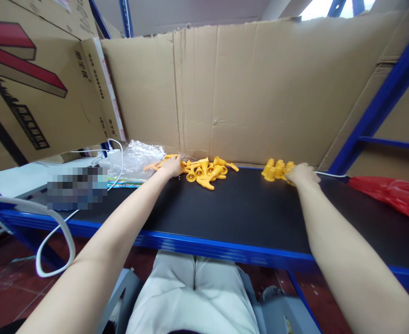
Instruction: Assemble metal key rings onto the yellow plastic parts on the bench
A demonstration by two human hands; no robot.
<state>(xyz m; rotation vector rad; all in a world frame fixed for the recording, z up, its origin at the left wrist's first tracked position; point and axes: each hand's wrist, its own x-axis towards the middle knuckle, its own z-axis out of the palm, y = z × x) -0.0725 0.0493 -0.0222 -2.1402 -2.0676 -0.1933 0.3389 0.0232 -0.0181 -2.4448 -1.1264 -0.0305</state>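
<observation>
Near the back of the black shelf top lies a loose pile of yellow plastic pieces (204,171), some with hollow cone-shaped ends and some with curved arms. At the pile's left side, my left hand (172,167) is closed on one of the yellow pieces; its fingertips are partly hidden. Further right, a small cluster of yellow plastic pieces (276,170) stands upright in close rows. My right hand (303,174) is at the right end of this cluster, its fingers curled around a yellow piece that is mostly covered by the hand.
Cardboard (260,93) walls the back, and a printed carton (44,83) rises at left. Clear plastic wrap (141,157) and a white cable (65,232) lie left. A red plastic bag (392,192) is at far right. The shelf's blue front edge (225,250) crosses above my lap.
</observation>
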